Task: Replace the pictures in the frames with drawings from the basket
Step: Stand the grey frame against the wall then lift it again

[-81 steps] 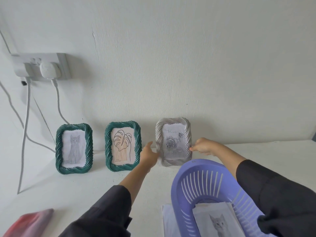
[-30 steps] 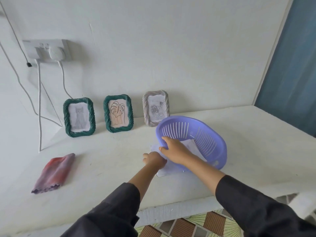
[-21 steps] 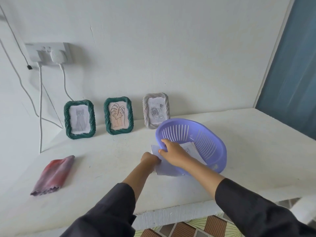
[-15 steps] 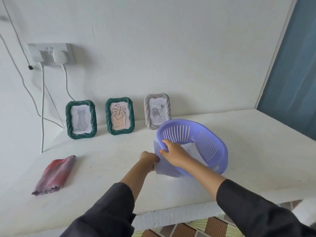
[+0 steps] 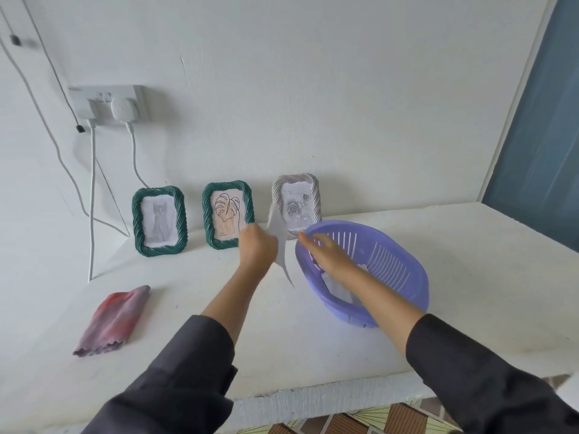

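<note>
Three frames lean against the wall: a green frame with a cat drawing (image 5: 159,221), a green frame with a leaf drawing (image 5: 227,214), and a grey frame with a rose drawing (image 5: 297,204). A purple basket (image 5: 391,264) stands on the white table, with paper sheets (image 5: 336,285) inside. My left hand (image 5: 257,249) grips a sheet of paper (image 5: 279,242), held edge-on above the table just left of the basket. My right hand (image 5: 326,252) hovers over the basket's left rim with fingers extended, holding nothing.
A folded pink-red cloth (image 5: 114,319) lies on the table (image 5: 470,277) at left. A wall socket (image 5: 109,104) with plugs and hanging cables sits above the frames. The table's front edge (image 5: 313,399) runs near me, and a blue-grey panel (image 5: 545,120) stands at right.
My left hand has pulled a sheet from under the basket and lifted it upright. My right hand has let go of the basket's rim and now hovers above it.
</note>
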### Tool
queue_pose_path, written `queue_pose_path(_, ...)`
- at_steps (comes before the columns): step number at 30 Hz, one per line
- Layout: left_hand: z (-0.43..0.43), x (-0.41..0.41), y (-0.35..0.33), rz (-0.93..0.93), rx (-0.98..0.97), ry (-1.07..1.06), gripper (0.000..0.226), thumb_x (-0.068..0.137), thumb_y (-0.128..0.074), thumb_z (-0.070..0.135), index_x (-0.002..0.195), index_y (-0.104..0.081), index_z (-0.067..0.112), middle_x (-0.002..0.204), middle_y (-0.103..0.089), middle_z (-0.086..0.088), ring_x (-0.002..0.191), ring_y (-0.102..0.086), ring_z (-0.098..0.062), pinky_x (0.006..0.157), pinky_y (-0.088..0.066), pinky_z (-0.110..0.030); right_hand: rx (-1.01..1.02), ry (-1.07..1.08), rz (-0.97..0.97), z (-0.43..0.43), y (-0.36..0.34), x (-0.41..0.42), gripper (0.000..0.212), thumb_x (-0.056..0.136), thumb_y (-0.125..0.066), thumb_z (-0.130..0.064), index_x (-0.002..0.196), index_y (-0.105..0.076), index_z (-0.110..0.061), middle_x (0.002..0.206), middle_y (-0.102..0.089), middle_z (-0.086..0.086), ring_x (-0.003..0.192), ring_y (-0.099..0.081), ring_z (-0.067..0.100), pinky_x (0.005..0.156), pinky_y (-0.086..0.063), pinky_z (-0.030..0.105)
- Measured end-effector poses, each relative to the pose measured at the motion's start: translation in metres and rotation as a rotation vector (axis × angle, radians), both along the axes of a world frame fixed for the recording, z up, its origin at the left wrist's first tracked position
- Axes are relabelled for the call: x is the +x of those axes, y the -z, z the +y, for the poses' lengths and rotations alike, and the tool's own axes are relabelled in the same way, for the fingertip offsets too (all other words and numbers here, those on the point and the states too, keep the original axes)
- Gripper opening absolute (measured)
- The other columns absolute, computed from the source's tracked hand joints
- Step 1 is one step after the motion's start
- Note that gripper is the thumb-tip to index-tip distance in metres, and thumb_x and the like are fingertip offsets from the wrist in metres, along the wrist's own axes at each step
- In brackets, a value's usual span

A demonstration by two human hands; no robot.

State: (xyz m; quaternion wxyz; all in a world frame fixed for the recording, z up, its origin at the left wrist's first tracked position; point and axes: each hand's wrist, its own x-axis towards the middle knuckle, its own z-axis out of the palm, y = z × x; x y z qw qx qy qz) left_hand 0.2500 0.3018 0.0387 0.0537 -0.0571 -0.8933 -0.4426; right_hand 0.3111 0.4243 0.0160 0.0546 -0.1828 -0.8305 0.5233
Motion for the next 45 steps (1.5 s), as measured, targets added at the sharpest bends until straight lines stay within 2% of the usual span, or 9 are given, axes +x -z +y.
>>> queue_pose_path(4,0.029,0.03,-0.015,0.172,-0.118,0.191,0.019,0.082,-0.047,0.0,0.08,-0.061,-0.013,0.085,-0.065,-0.03,0.085,-0.06,-0.043,0.057,-0.031,-0.029,-0.383,0.059,0.131,-0.001,-0.026,-0.008,0.032,0.088,-0.052,-0.047,0.079,-0.054,-0.016,0.071,-0.054,0.003,0.06,-0.052,0.017,0.056,-0.044,0.025)
queue_pose_path(8,0.053,0.051,-0.016,0.231,-0.18,0.401,0.019,0.082,-0.055,0.004,0.091,-0.065,-0.009,0.096,-0.068,-0.026,0.086,-0.06,-0.034,0.067,-0.037,-0.033,-0.226,0.23,0.248,0.012,-0.034,-0.011,0.016,0.083,-0.049,-0.002,0.07,-0.056,-0.007,0.061,-0.052,0.007,0.058,-0.05,0.021,0.045,-0.038,0.02)
queue_pose_path(12,0.053,0.044,-0.004,0.184,-0.134,0.454,0.032,0.087,-0.06,0.025,0.107,-0.066,0.0,0.109,-0.066,-0.018,0.108,-0.055,-0.028,0.087,-0.04,-0.031,-0.057,0.359,0.209,0.045,-0.028,-0.01,0.026,0.08,-0.045,0.005,0.096,-0.065,0.002,0.084,-0.059,0.011,0.079,-0.053,0.021,0.063,-0.04,0.026)
queue_pose_path(15,0.044,0.029,0.01,0.108,-0.199,0.403,0.035,0.088,-0.057,0.016,0.12,-0.06,0.003,0.122,-0.061,-0.015,0.12,-0.049,-0.027,0.096,-0.037,-0.03,-0.01,0.288,0.029,0.072,-0.012,-0.007,0.025,0.084,-0.048,0.001,0.104,-0.063,0.002,0.093,-0.059,0.014,0.085,-0.055,0.023,0.072,-0.04,0.029)
queue_pose_path(24,0.033,0.014,0.029,-0.082,-0.251,0.455,0.05,0.088,-0.062,0.016,0.134,-0.047,0.003,0.138,-0.045,-0.014,0.133,-0.035,-0.024,0.104,-0.035,-0.031,0.265,0.081,-0.526,0.079,0.023,0.002,0.046,0.094,-0.039,-0.003,0.139,-0.03,0.005,0.134,-0.041,0.017,0.12,-0.047,0.032,0.087,-0.043,0.036)
queue_pose_path(27,0.033,0.012,0.03,-0.081,-0.268,0.463,0.053,0.088,-0.062,0.019,0.135,-0.045,0.003,0.14,-0.044,-0.014,0.134,-0.033,-0.025,0.107,-0.033,-0.033,0.412,0.049,-0.568,0.074,0.024,0.002,0.042,0.096,-0.041,-0.006,0.136,-0.034,0.005,0.143,-0.037,0.019,0.129,-0.041,0.031,0.104,-0.036,0.036)
queue_pose_path(32,0.033,0.01,0.032,-0.078,-0.276,0.464,0.054,0.088,-0.062,0.02,0.136,-0.044,0.003,0.141,-0.042,-0.014,0.133,-0.035,-0.024,0.106,-0.034,-0.032,0.512,-0.013,-0.642,0.071,0.026,0.006,0.056,0.097,-0.042,-0.016,0.145,-0.016,0.0,0.153,-0.022,0.015,0.137,-0.031,0.03,0.104,-0.034,0.033)
queue_pose_path(35,0.032,0.01,0.032,-0.086,-0.268,0.457,0.055,0.088,-0.063,0.02,0.137,-0.044,0.004,0.141,-0.043,-0.013,0.13,-0.042,-0.024,0.104,-0.036,-0.031,0.573,-0.051,-0.67,0.068,0.024,0.01,0.051,0.098,-0.04,-0.021,0.143,-0.024,0.0,0.151,-0.027,0.014,0.136,-0.034,0.028,0.095,-0.035,0.031)
queue_pose_path(45,0.012,0.006,0.03,-0.164,-0.104,0.545,0.053,0.088,-0.061,0.012,0.138,-0.044,0.01,0.141,-0.048,-0.009,0.128,-0.048,-0.022,0.105,-0.039,-0.033,0.614,0.01,-0.611,0.06,0.025,0.002,0.051,0.096,-0.039,-0.018,0.142,-0.026,-0.001,0.149,-0.03,0.016,0.135,-0.035,0.031,0.11,-0.032,0.035)
